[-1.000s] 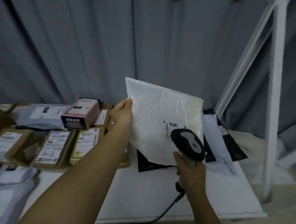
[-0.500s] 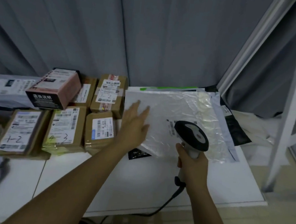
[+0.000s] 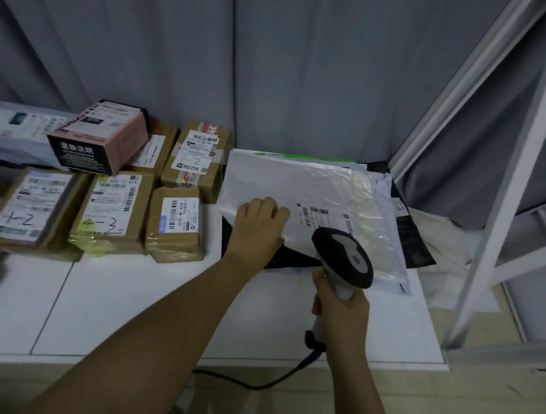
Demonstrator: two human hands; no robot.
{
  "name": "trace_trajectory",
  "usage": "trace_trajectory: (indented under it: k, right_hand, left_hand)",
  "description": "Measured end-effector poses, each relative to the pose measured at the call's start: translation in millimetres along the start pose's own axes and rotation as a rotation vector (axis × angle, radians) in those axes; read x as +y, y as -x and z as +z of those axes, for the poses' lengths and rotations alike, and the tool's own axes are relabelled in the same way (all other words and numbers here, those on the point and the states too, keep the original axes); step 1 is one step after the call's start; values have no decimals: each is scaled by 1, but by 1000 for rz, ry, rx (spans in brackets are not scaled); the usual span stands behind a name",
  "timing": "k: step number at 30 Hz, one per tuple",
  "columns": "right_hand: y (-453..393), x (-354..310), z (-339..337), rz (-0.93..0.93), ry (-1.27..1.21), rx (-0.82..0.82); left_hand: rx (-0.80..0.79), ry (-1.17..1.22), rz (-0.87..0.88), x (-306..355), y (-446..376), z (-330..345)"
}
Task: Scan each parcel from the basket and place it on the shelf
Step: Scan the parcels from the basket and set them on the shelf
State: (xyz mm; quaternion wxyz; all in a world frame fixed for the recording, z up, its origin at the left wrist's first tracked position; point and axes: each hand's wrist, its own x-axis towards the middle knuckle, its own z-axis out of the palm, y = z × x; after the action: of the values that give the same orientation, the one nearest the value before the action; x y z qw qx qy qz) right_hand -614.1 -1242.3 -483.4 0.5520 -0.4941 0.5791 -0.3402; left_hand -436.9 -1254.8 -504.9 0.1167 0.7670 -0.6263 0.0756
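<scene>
A white bubble mailer (image 3: 326,192) with a small barcode label lies flat on a pile of poly bags at the back right of the white shelf (image 3: 121,309). My left hand (image 3: 258,228) covers the mailer's near-left corner, fingers curled over its edge. Just in front of the mailer, my right hand (image 3: 341,313) grips the handle of a black and grey barcode scanner (image 3: 343,257), whose head points down at the mailer's near edge. The basket is out of view.
Several labelled brown boxes (image 3: 111,211) and a pink and black box (image 3: 105,137) fill the shelf's left half, with grey poly bags (image 3: 9,128) behind. A black bag (image 3: 415,240) pokes out under the mailer. A white frame post (image 3: 514,183) stands right. The scanner cable (image 3: 264,384) hangs off the front.
The mailer, held upright before the scanner a second ago, now lies flat on the pile. My left hand went from flat on it to curled at its corner.
</scene>
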Motion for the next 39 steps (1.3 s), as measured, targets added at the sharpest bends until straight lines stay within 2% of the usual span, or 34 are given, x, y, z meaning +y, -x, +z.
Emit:
trace_trajectory:
  k: [2,3,6,8,12,17,22,27,30,33,39]
  right_hand:
    - [1,-2,0,-6,-16,1]
    - [2,-3,1,-9,-22,2]
    - [4,-2,3,-8,-8,-15]
    - [5,2,5,-5,9,-18]
    - [5,11,8,28,26,7]
    - [5,12,14,16,63,13]
    - [11,3,37,19,79,-5]
    - [31,-14,74,4,61,-77]
    - [49,-37,92,-47,61,-132]
    - [75,-66,112,-157,85,-220]
    - [148,-121,177,-434,292,-583]
  left_hand:
    - [-34,1,0,1,-2,7]
    - [-101,8,13,1,0,12]
    - [-375,147,66,-5,18,35]
    - [-569,114,79,-8,30,41]
    - [-609,-14,3,-7,33,50]
    - [-556,64,7,-12,16,46]
    - [-536,243,-1,-27,22,24]
    - [-413,463,-139,-57,41,-22]
    - [-352,508,-238,-77,55,-66]
    - [-288,539,-324,-98,80,-122]
    - [63,429,-588,-151,175,-233]
